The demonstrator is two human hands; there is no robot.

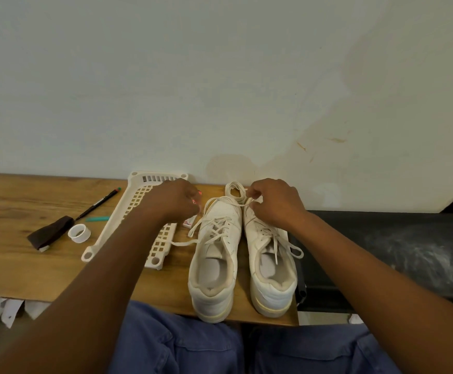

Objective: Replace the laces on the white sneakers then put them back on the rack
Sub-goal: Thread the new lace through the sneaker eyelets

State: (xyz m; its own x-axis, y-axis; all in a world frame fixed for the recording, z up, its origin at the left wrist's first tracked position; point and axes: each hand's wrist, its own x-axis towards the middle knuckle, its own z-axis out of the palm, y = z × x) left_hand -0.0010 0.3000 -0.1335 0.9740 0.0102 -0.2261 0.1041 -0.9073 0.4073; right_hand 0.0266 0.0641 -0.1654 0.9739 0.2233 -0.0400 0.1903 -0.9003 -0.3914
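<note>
At the near edge of the wooden table, two white sneakers stand side by side with heels toward the person: the left sneaker and the right sneaker, touching or nearly so along their inner sides. Both are laced, with loose lace ends trailing — one end from the left sneaker runs across the table toward the rack. The rack, a cream plastic grid shelf, lies flat just left of the sneakers. Left of the rack lie a dark brown cloth-like item, a white ring, a teal stick and a black pen.

Farther on, over the sneaker toes, the hands are set apart. The right hand pinches a loose lace with curled fingers near the toe of the right sneaker. The left hand is curled above the rack; whether it holds anything cannot be told. A pale wall rises behind the table.
</note>
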